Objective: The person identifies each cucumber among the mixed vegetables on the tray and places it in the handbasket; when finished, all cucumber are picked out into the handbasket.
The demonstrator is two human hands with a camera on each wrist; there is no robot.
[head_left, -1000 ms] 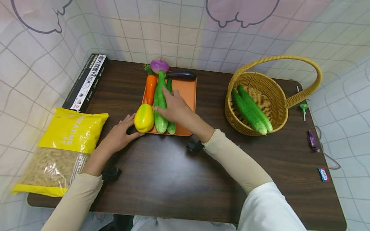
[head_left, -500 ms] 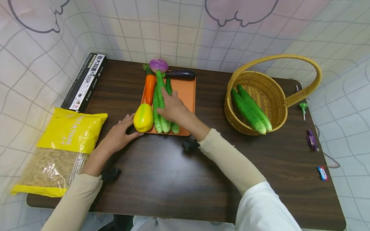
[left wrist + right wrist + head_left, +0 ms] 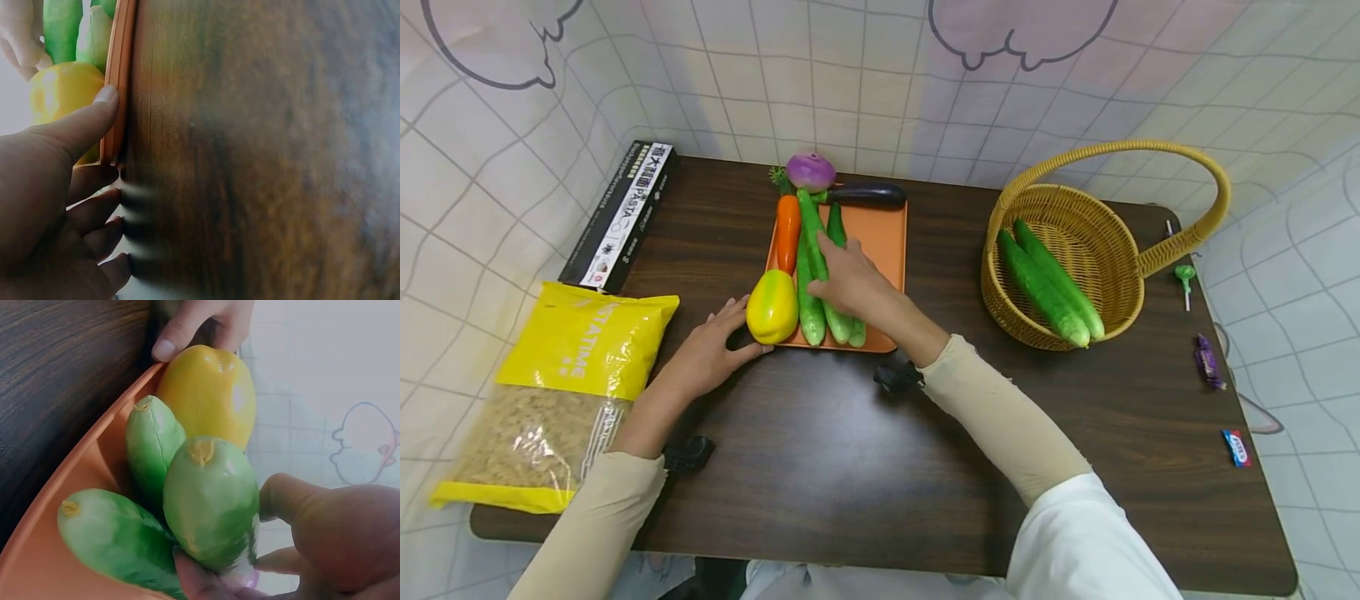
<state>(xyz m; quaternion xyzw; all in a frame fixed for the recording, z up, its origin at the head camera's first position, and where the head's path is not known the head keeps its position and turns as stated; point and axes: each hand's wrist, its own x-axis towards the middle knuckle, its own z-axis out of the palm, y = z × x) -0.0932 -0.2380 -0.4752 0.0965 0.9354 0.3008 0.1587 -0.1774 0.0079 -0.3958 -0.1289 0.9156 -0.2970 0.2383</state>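
Three cucumbers point(image 3: 810, 312) close together on an orange tray point(image 3: 883, 242), left of centre in the head frame, right next to a yellow pepper point(image 3: 772, 307) and a carrot point(image 3: 787, 225). Middle cucumber point(image 3: 211, 500) in the grip of the right hand point(image 3: 853, 279), thumb on one flank, fingertips on the other. Left hand point(image 3: 707, 350) at the tray's lower left corner, fingers loose, thumb against the rim.

Handling, at a guess: fairly light, stiff, not too fragile, but round and glossy, so maybe a bit slippery. Best held around the middle, not by the skinny far end.

As for the views: fingertips tucked down between cucumbers, easy to see in the right wrist shot, hidden from the head camera. Thumb on the rim, plainest in the left wrist view. Basket point(image 3: 1007, 321) with two more cucumbers point(image 3: 1047, 285), right of centre in the head frame only, nowhere in either wrist shot.
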